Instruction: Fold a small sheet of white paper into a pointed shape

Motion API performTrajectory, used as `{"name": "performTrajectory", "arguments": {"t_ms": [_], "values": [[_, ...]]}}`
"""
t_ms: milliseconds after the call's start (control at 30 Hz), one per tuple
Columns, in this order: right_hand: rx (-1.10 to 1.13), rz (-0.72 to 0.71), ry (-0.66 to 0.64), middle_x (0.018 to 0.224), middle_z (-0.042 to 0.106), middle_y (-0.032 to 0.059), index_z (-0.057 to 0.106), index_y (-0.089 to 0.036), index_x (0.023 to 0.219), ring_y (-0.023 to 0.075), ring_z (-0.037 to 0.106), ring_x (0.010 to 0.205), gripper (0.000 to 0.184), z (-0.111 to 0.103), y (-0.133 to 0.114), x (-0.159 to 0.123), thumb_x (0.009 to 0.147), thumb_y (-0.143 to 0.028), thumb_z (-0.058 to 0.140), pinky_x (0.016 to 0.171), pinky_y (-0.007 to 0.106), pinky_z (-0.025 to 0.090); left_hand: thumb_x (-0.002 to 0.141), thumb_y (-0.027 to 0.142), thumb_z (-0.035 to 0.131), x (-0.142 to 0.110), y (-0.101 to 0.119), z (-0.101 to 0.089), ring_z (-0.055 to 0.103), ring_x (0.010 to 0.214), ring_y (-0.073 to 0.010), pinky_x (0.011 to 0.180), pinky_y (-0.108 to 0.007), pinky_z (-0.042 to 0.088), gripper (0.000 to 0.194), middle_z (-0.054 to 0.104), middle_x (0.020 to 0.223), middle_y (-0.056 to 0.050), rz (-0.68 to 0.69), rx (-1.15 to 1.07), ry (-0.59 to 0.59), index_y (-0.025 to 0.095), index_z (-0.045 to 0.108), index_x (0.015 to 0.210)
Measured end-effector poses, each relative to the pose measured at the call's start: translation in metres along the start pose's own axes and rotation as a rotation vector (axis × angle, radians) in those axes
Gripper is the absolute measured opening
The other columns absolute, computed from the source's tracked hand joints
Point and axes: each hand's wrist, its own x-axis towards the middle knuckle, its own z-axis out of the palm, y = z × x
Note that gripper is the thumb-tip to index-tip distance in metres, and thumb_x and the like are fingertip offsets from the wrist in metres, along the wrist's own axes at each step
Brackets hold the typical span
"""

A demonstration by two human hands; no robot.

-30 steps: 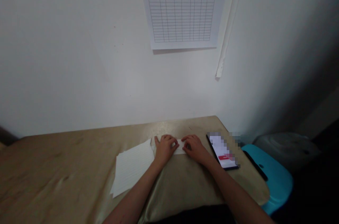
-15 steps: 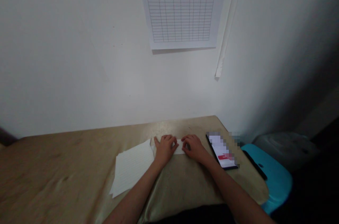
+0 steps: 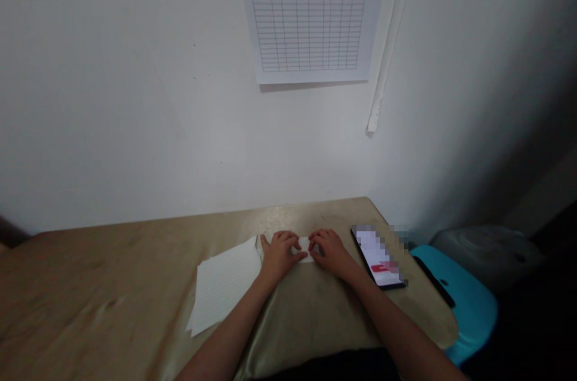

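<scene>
A small strip of white paper, apparently folded, lies flat on the covered table between my hands. My left hand is curled on its left end, thumb and fingertips pressing the paper, one finger sticking out to the left. On the right end rests my right hand, its thumb and forefinger bent towards each other and touching the paper. My hands partly hide both ends of the strip. Lined white sheets lie just left of my left hand, partly under my forearm.
A phone with a lit, partly blurred screen lies right of my right hand. The table's tan cover is wrinkled. Beyond the right edge is a turquoise plastic object. A printed grid sheet hangs on the white wall behind.
My left hand has shifted slightly left along the strip, and its thumb now stretches further from the forefinger. My right hand has barely moved.
</scene>
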Motion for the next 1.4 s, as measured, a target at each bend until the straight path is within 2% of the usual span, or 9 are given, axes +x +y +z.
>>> {"name": "performTrajectory", "arguments": {"t_ms": [233,500,700,1000,1167,1400], "values": [[-0.015,-0.003,-0.015,0.118,0.065,0.0045,0.068,-0.023,0.099,0.022,0.053,0.118,0.01,-0.002,-0.002,0.0,0.089,-0.026,0.067,0.109,0.041,0.031,0.083,0.046,0.073,0.0,0.001,0.0,0.049,0.127,-0.0308,0.11,-0.077,0.006,0.02,0.067,0.125,-0.002,-0.003,0.014,-0.004,0.028,0.071,0.09],[-0.012,0.011,0.01,0.117,0.064,0.0046,0.067,-0.022,0.098,0.022,0.053,0.116,0.011,-0.001,-0.001,0.0,0.087,-0.025,0.069,0.106,0.039,0.034,0.083,0.045,0.072,0.001,0.002,0.001,0.047,0.13,-0.0309,0.109,-0.08,0.006,0.019,0.065,0.127,-0.002,-0.039,-0.002,-0.015,0.028,0.069,0.093],[-0.017,0.001,0.01,0.115,0.064,0.0047,0.067,-0.023,0.097,0.022,0.054,0.114,0.016,-0.001,-0.001,0.0,0.089,-0.036,0.07,0.104,0.039,0.036,0.083,0.043,0.071,0.0,0.004,0.002,0.044,0.132,-0.0315,0.109,-0.08,0.004,0.019,0.064,0.128,-0.003,-0.056,-0.018,-0.024,0.03,0.066,0.096],[0.002,0.038,0.001,0.115,0.064,0.0041,0.069,-0.023,0.095,0.0218,0.053,0.114,0.013,0.0,-0.002,0.003,0.083,-0.025,0.073,0.105,0.039,0.035,0.085,0.036,0.068,0.002,0.0,0.0,0.041,0.134,-0.0304,0.108,-0.081,0.001,0.017,0.063,0.133,0.001,-0.084,-0.038,-0.074,0.036,0.068,0.102],[0.048,0.023,-0.034,0.115,0.065,0.0033,0.072,-0.026,0.096,0.0218,0.054,0.115,0.015,-0.006,-0.002,0.002,0.081,-0.022,0.072,0.107,0.039,0.034,0.087,0.031,0.065,0.001,-0.004,-0.002,0.044,0.132,-0.0294,0.106,-0.082,0.002,0.015,0.066,0.13,0.003,-0.073,-0.062,-0.04,0.038,0.071,0.098],[0.103,-0.008,-0.054,0.12,0.064,0.0035,0.074,-0.027,0.095,0.0222,0.053,0.119,0.016,-0.014,-0.001,-0.002,0.082,-0.017,0.069,0.108,0.039,0.036,0.087,0.027,0.064,0.002,-0.007,-0.006,0.046,0.131,-0.0304,0.109,-0.08,0.005,0.022,0.068,0.13,0.002,-0.075,-0.059,-0.057,0.04,0.074,0.101]]}}
